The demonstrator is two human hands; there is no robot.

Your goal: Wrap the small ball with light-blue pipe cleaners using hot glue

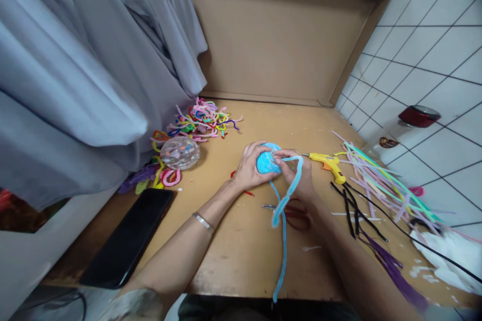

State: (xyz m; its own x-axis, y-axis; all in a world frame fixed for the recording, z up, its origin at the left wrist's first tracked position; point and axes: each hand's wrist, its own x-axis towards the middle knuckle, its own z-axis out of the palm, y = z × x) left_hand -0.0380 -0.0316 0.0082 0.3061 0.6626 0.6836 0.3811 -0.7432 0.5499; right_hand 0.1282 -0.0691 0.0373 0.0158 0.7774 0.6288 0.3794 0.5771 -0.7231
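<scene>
My left hand (251, 164) is curled around a round ball (265, 161) wrapped in light blue pipe cleaner coils. From the other side, my right hand (299, 175) has its fingers closed on a light blue pipe cleaner (292, 185) against the ball. The loose end of that pipe cleaner loops up and droops over the wrist side. Another blue length (284, 251) hangs from below the ball past the table's front edge. Scissors (297, 215) with dark red handles lie under my right hand, partly hidden. A bit of red pipe cleaner (248, 193) shows by my left wrist.
A yellow glue gun (327, 163) and bundled pipe cleaners (391, 185) lie at right, with black pieces (348, 210) nearer. A jar (391, 135) stands by the tiles. Left are a phone (130, 235), a clear bumpy ball (181, 153), colourful scraps (205, 118) and a grey curtain (113, 60).
</scene>
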